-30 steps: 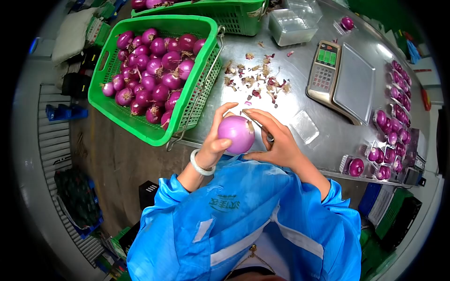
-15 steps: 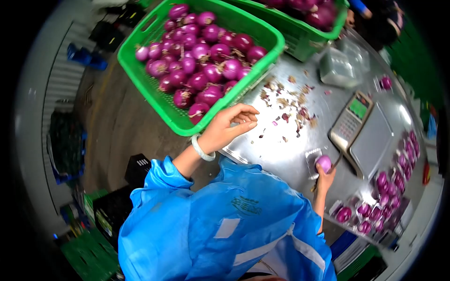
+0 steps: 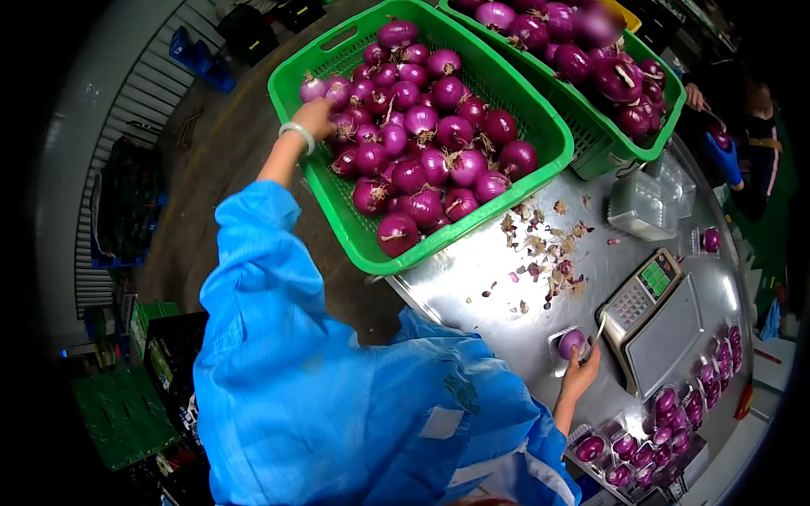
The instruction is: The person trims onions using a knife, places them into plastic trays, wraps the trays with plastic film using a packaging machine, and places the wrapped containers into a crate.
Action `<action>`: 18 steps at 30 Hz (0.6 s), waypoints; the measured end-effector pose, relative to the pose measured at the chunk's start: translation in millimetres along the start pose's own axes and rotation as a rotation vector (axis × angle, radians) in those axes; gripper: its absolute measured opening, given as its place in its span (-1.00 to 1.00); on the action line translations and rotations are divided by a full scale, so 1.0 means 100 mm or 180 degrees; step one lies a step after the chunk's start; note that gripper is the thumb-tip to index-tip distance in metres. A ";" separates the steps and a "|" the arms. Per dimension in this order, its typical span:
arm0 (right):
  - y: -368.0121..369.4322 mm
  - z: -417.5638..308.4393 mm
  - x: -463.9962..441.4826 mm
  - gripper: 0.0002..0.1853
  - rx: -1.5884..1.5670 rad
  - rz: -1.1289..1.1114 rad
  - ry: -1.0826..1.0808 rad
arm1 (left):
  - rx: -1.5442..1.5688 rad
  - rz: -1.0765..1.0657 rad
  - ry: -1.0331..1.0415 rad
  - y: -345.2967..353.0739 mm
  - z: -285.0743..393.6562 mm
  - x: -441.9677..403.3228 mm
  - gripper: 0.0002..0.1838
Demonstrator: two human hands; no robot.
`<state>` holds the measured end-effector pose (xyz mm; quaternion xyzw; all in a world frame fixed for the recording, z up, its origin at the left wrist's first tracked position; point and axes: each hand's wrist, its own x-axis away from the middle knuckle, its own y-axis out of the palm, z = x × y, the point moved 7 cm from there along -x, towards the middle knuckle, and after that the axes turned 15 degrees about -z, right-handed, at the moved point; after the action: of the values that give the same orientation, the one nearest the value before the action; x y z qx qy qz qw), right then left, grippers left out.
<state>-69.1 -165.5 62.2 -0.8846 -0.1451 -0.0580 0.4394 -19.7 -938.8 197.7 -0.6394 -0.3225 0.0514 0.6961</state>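
Note:
My left hand (image 3: 315,119) reaches over the left wall of a green crate (image 3: 337,244) filled with red onions (image 3: 421,120). It touches the onions at that edge, beside a paler onion (image 3: 313,88); its fingertips are hidden, so I cannot tell whether it grips one. Low over the steel table, my right hand (image 3: 579,371) is closed around a knife (image 3: 600,327), whose narrow blade points up and away. Its fingers also rest against a single peeled onion (image 3: 571,343) sitting in a clear plastic tray (image 3: 555,352).
Loose skins (image 3: 553,253) litter the steel table (image 3: 472,316). A weighing scale (image 3: 645,295), stacked clear trays (image 3: 641,207) and rows of packed onions (image 3: 666,430) lie to the right. Behind stands a second onion crate (image 3: 607,139). A co-worker's blue-gloved hand (image 3: 724,158) is at far right.
My left hand has moved from above the table, where it was empty, to the crate's left side. My right hand stays by the tray with the onion. The view has shifted.

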 end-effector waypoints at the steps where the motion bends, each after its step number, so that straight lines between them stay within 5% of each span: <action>1: 0.03 -0.03 -0.02 -0.53 0.0009 -0.0113 0.0060 | -0.0164 -0.0301 -0.0088 0.14 -0.04 -0.10 -0.27; 4: 0.13 -0.48 -0.07 -0.56 -0.0053 -0.0231 -0.0443 | -0.0777 -0.0983 -0.0407 0.43 0.10 -0.30 -0.04; 9: 0.29 -0.92 -0.02 -0.53 0.0094 -0.0562 -0.0958 | -0.0994 -0.0896 -0.0217 0.33 0.22 -0.31 -0.01; 11: 0.23 -1.04 0.04 -0.59 0.0109 -0.0589 -0.1102 | -0.0062 -0.0076 -0.0024 0.07 0.20 -0.20 -0.03; 13: 0.23 -1.01 0.10 -0.63 0.0142 -0.0642 -0.1077 | 0.2358 0.0266 0.0441 -0.19 0.35 0.10 -0.17; 15: 0.18 -1.10 0.14 -0.66 0.0041 -0.0590 -0.1176 | 0.4734 0.0040 0.1019 -0.22 0.75 0.49 -0.13; 18: 0.09 -1.36 0.17 -0.67 -0.0085 -0.0539 -0.1501 | 0.6022 -0.0695 0.2196 -0.21 1.65 1.14 -0.06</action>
<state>-46.4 -275.2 142.4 -0.8641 -0.3164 0.1115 0.3752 -22.0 -745.7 257.2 0.2276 0.0126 0.0345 0.9731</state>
